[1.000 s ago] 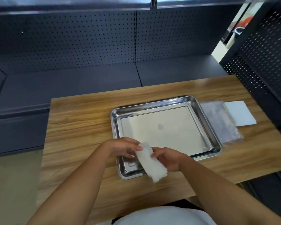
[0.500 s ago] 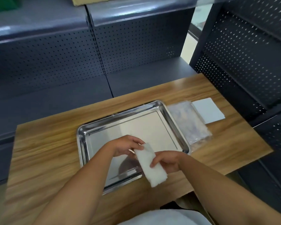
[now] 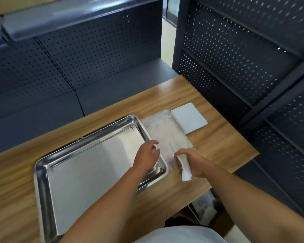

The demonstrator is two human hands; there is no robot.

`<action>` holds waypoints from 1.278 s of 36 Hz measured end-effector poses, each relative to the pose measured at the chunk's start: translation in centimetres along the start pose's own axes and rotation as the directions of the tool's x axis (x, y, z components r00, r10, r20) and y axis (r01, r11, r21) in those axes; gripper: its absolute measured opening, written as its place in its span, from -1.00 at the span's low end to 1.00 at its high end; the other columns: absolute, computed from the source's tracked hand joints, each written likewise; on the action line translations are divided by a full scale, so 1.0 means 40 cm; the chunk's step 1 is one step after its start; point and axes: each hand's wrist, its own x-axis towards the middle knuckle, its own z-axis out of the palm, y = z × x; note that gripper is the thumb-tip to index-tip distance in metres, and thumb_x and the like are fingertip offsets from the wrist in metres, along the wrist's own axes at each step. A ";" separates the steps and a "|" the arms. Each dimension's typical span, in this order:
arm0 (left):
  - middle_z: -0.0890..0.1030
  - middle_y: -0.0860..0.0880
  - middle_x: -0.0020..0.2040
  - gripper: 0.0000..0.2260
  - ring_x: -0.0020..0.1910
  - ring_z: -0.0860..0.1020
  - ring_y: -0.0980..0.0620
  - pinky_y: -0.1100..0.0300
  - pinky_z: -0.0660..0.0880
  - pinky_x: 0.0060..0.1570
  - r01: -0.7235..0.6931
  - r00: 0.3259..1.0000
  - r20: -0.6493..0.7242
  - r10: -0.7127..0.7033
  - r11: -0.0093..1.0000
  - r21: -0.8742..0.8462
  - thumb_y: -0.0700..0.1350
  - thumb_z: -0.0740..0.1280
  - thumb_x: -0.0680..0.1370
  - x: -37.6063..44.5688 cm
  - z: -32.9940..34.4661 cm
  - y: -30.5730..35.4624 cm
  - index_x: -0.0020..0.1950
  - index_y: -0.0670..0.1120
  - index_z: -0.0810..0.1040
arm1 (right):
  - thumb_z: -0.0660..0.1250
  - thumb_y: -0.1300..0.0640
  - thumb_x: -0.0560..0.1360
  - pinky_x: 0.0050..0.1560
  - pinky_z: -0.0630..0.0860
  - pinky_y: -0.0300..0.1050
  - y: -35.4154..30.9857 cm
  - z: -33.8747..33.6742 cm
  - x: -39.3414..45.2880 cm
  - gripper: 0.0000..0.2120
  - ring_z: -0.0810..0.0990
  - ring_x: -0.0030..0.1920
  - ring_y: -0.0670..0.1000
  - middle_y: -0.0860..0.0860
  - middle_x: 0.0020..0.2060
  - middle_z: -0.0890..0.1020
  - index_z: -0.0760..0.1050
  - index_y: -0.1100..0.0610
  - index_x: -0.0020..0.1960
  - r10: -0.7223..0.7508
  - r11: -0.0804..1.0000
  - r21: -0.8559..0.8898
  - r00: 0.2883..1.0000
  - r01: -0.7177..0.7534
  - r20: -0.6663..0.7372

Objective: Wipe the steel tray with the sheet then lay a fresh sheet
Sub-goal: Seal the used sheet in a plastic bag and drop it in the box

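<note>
The steel tray lies bare on the wooden table, left of centre. My right hand is closed around a crumpled white sheet, just right of the tray's near right corner. My left hand hovers over the tray's right rim with fingers apart, holding nothing. A clear plastic packet lies beside the tray on its right, and a flat white sheet sits at the packet's far end.
Dark perforated shelving stands close on the right and along the back. A bin with a white liner shows under the table's right edge. My white shirt fills the bottom of the view.
My left hand let go of the crumpled sheet and moved right over the tray's rim. My right hand carried the sheet right, off the tray. The camera swung right.
</note>
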 end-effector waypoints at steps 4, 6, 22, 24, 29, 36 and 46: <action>0.53 -0.07 0.30 -0.62 0.29 0.45 -0.06 0.12 0.34 0.32 -0.142 0.987 0.113 0.114 0.947 0.288 -0.01 0.34 0.56 0.025 0.095 0.022 0.37 -0.03 0.48 | 0.38 0.09 0.38 -0.32 0.35 -0.09 -0.004 -0.119 -0.028 -0.82 0.38 -0.42 0.05 0.09 -0.39 0.42 0.47 0.20 -0.21 -0.042 0.996 0.066 0.979 0.057 -0.202; 0.48 -0.07 0.38 -0.53 0.39 0.36 -0.08 0.09 0.24 0.40 -0.202 0.975 0.172 0.140 0.880 0.429 0.05 0.33 0.55 0.037 0.138 0.038 0.44 -0.06 0.41 | 0.33 0.11 0.37 -0.23 0.42 -0.04 0.001 -0.177 -0.039 -0.80 0.46 -0.32 0.12 0.14 -0.28 0.48 0.48 0.22 -0.08 -0.073 0.987 0.112 0.942 0.115 -0.327; 0.63 0.02 -0.11 -0.86 0.10 0.51 -0.03 0.02 0.10 0.45 -0.140 0.990 0.087 0.112 0.659 0.739 -0.13 0.19 0.48 0.074 0.211 0.009 -0.07 -0.02 0.53 | 0.14 0.20 0.51 0.17 0.48 0.27 0.026 -0.269 -0.052 -0.62 0.51 0.22 0.33 0.30 0.22 0.54 0.38 0.22 0.31 -0.082 0.925 0.316 0.922 0.212 -0.378; 0.60 0.02 -0.22 -0.83 0.02 0.52 -0.02 0.02 0.13 0.44 -0.139 0.989 0.071 0.129 0.663 0.736 -0.14 0.15 0.51 0.068 0.208 0.016 -0.21 -0.03 0.51 | 0.18 0.17 0.49 0.21 0.47 0.27 0.029 -0.271 -0.054 -0.62 0.54 0.17 0.33 0.29 0.17 0.56 0.41 0.22 0.28 -0.093 0.928 0.301 0.921 0.217 -0.377; 0.54 0.02 -0.36 -0.76 -0.19 0.53 -0.03 0.02 0.30 0.33 -0.143 0.979 -0.027 0.204 0.766 0.627 -0.15 0.18 0.55 0.056 0.189 0.052 -0.30 -0.05 0.50 | 0.35 0.09 0.45 -0.02 0.57 0.15 0.030 -0.271 -0.052 -0.65 0.61 -0.07 0.25 0.23 -0.04 0.60 0.47 0.21 0.19 -0.102 0.939 0.278 0.935 0.203 -0.339; 0.65 0.06 -0.03 -0.84 -0.01 0.57 0.06 0.23 0.43 -0.02 -0.056 0.996 -0.076 0.054 0.998 -0.025 -0.10 0.26 0.61 0.045 0.123 0.134 0.04 -0.06 0.64 | 0.53 0.05 0.38 -0.17 0.63 0.08 0.011 -0.232 -0.035 -0.55 0.68 -0.22 0.15 0.18 -0.11 0.63 0.49 0.18 0.18 -0.110 0.975 0.143 0.924 0.173 -0.366; 0.69 -0.19 0.00 -0.86 0.03 0.65 -0.17 -0.07 0.55 0.11 0.153 0.988 0.115 -0.101 0.678 -0.719 -0.30 0.26 0.60 -0.010 -0.108 0.154 0.04 -0.14 0.58 | 0.45 0.23 0.36 -0.43 0.43 -0.14 -0.035 -0.131 0.001 -0.72 0.44 -0.50 -0.01 0.06 -0.36 0.51 0.50 0.25 0.03 -0.196 0.952 0.112 0.849 0.284 -0.492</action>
